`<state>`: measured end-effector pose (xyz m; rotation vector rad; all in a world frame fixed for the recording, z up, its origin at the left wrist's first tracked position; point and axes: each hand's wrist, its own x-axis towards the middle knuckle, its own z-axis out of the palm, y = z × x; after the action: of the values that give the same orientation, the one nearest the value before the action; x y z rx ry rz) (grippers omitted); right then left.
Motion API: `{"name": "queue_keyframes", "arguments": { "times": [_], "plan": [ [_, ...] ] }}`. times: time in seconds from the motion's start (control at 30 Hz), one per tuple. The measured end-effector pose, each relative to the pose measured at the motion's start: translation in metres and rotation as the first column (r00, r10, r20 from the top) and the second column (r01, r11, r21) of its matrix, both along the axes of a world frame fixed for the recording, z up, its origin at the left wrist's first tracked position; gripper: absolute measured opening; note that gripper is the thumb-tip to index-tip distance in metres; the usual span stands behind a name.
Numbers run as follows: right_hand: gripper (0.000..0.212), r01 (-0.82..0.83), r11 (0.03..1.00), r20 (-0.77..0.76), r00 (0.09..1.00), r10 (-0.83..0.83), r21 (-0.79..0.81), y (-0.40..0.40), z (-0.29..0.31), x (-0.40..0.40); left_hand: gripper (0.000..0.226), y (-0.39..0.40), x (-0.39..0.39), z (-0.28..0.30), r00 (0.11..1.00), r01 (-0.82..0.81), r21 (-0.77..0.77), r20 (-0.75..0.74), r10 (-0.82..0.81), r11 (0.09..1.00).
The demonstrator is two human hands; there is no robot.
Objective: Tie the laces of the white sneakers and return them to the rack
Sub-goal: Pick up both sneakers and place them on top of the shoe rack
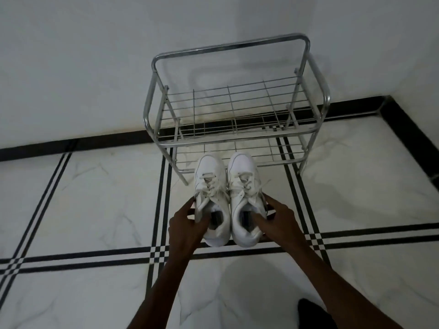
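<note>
Two white sneakers sit side by side, toes pointing at the rack. My left hand (187,224) grips the collar of the left sneaker (209,176), thumb inside the opening. My right hand (276,220) grips the collar of the right sneaker (242,172) the same way. Their laces lie loosely across the tongues, with ends trailing off the sides. The chrome wire shoe rack (237,47) stands just beyond the toes, against the wall; both of its shelves hold nothing. Whether the sneakers rest on the floor or hang just above it, I cannot tell.
The floor (95,198) is white marble tile with black stripe lines and a black border along the white wall (95,67). A dark shape (313,314) shows at the bottom edge, near my right forearm.
</note>
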<state>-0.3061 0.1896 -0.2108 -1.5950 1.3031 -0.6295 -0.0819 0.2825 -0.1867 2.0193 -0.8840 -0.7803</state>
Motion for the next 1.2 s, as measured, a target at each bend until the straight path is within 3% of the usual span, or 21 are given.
{"name": "queue_keyframes", "arguments": {
  "times": [0.17,0.4,0.73,0.9,1.0,1.2],
  "plan": [
    [0.054,-0.022,0.999,-0.025,0.999,0.023,0.038,-0.011,0.054,-0.004,0.063,-0.007,-0.005,0.058,0.999,-0.032,0.067,-0.031,0.034,0.997],
    [0.057,-0.049,0.955,-0.062,0.996,0.070,0.294,-0.023,0.142,-0.022,0.070,-0.015,-0.021,0.159,0.993,-0.020,0.235,-0.110,0.047,0.972],
    [0.043,-0.080,0.929,-0.044,0.994,0.102,0.360,-0.075,0.238,-0.026,0.064,-0.072,-0.018,0.252,0.993,-0.047,0.372,-0.080,0.082,0.927],
    [0.049,-0.066,0.944,-0.048,0.995,0.086,0.323,-0.127,0.244,-0.003,0.062,-0.129,0.000,0.263,0.995,-0.014,0.329,-0.092,0.046,0.944],
    [0.058,-0.059,0.931,-0.032,0.997,0.075,0.361,-0.153,0.234,0.016,0.066,-0.158,0.019,0.247,0.992,0.000,0.305,-0.117,0.038,0.953],
    [0.056,-0.027,0.939,-0.070,0.996,0.054,0.342,-0.225,0.208,0.068,0.070,-0.234,0.068,0.206,0.992,0.019,0.284,-0.124,0.017,0.959]
  ]
}}
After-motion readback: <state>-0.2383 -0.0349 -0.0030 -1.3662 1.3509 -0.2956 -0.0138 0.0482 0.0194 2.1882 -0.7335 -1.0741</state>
